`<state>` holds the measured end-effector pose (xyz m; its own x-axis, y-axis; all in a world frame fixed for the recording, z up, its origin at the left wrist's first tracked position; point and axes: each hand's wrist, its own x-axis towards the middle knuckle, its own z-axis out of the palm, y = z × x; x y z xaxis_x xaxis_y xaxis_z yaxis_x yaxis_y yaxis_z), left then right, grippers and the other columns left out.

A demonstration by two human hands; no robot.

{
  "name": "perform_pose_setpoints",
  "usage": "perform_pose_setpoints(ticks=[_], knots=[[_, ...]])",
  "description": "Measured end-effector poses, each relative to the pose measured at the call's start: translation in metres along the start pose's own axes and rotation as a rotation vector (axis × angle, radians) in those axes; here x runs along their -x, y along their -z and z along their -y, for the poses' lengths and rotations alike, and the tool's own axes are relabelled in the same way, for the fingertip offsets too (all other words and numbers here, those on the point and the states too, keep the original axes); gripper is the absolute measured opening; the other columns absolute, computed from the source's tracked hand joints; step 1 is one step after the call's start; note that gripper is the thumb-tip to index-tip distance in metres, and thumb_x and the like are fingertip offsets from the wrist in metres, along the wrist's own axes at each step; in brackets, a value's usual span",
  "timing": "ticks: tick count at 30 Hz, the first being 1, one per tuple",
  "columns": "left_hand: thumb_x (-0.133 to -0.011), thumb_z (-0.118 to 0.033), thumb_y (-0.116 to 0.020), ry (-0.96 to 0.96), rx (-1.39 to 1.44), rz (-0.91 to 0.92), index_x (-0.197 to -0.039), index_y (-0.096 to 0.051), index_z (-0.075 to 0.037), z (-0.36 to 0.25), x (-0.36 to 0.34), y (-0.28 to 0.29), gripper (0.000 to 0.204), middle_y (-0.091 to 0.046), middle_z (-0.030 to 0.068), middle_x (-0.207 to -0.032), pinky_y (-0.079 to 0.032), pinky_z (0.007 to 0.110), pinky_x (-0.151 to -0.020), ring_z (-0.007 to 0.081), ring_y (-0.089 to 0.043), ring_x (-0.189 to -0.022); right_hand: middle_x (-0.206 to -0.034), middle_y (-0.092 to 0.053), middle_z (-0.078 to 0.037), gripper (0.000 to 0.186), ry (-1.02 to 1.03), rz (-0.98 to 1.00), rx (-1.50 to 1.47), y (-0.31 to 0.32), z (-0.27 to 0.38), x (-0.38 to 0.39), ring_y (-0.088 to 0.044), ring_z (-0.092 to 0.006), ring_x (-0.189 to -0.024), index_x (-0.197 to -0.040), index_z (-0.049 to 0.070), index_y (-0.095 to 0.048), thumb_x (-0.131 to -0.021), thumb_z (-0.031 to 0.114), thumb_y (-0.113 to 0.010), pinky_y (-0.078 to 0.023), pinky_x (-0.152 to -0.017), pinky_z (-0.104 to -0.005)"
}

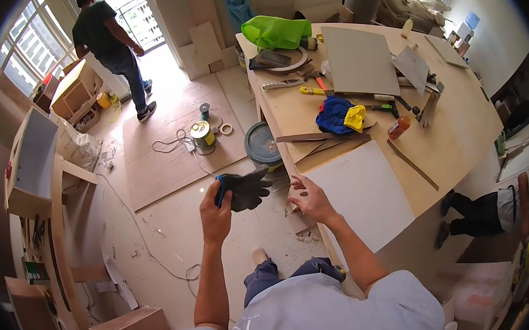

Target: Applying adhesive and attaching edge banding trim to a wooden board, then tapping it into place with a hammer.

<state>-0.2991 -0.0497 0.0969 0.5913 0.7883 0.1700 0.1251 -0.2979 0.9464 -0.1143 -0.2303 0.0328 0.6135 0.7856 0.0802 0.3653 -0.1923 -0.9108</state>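
My left hand grips a black work glove by its blue-edged cuff, the glove's fingers pointing right. Nothing shows in my right hand, which is raised beside the glove with its fingers apart and slightly curled. It is over the near left edge of a large wooden worktable. Below and right of it on the tabletop lies a white panel. Farther along the table are a bundled blue cloth with a yellow piece, and an orange-red bottle.
A lidded bucket stands against the table's left side. On a board on the floor sit a metal can and a cord. One person stands by the doorway; another is at far right. Wooden cabinets line the left.
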Motion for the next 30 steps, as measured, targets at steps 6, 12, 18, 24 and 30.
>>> perform_pose_setpoints(ticks=[6,12,18,24,30], knots=[[-0.090,-0.001,-0.057,0.053,0.030,-0.175,-0.111,-0.060,0.007,0.058,-0.009,0.103,0.024,-0.066,0.0084,-0.096,-0.047,0.024,-0.077,0.0120,-0.059,-0.084,-0.116,-0.061,-0.016,0.064,0.094,-0.006,0.051,-0.019,0.029,-0.100,-0.059,-0.0275,-0.106,-0.132,0.003,-0.046,-0.076,0.013,-0.075,-0.047,-0.088,-0.0335],[-0.090,-0.002,-0.057,0.122,-0.137,-0.224,-0.113,-0.060,0.007,0.073,-0.045,0.148,0.025,-0.067,0.0107,-0.094,-0.047,0.026,-0.078,0.0135,-0.060,-0.085,-0.128,-0.055,-0.020,0.071,0.019,0.021,0.324,0.014,0.031,-0.186,-0.053,-0.0290,-0.120,-0.137,0.002,-0.040,-0.079,0.022,-0.075,-0.045,-0.097,-0.0367],[-0.091,-0.004,-0.058,0.030,-0.086,-0.260,-0.111,-0.062,0.006,0.085,-0.106,0.164,0.023,-0.067,0.0089,-0.095,-0.047,0.027,-0.080,0.0142,-0.061,-0.084,-0.136,-0.047,-0.023,0.085,0.054,0.066,0.516,0.050,-0.009,-0.319,-0.046,-0.0326,-0.126,-0.140,-0.002,-0.034,-0.075,0.032,-0.077,-0.036,-0.106,-0.0374],[-0.092,-0.003,-0.057,0.135,0.281,-0.115,-0.113,-0.062,0.001,0.083,-0.208,0.112,0.021,-0.066,0.0049,-0.097,-0.049,0.023,-0.077,0.0106,-0.061,-0.086,-0.140,-0.041,-0.025,0.092,0.000,0.106,0.640,0.060,-0.053,-0.480,-0.039,-0.0357,-0.131,-0.141,-0.003,-0.031,-0.072,0.035,-0.079,-0.032,-0.109,-0.0377],[-0.092,-0.002,-0.059,0.095,0.227,-0.026,-0.112,-0.062,0.004,0.045,-0.322,0.052,0.021,-0.066,0.0021,-0.097,-0.046,0.021,-0.078,0.0074,-0.058,-0.085,-0.140,-0.037,-0.029,0.113,0.024,0.274,0.697,0.068,-0.103,-0.588,-0.037,-0.0372,-0.132,-0.142,-0.008,-0.024,-0.058,0.036,-0.086,-0.030,-0.110,-0.0359]])
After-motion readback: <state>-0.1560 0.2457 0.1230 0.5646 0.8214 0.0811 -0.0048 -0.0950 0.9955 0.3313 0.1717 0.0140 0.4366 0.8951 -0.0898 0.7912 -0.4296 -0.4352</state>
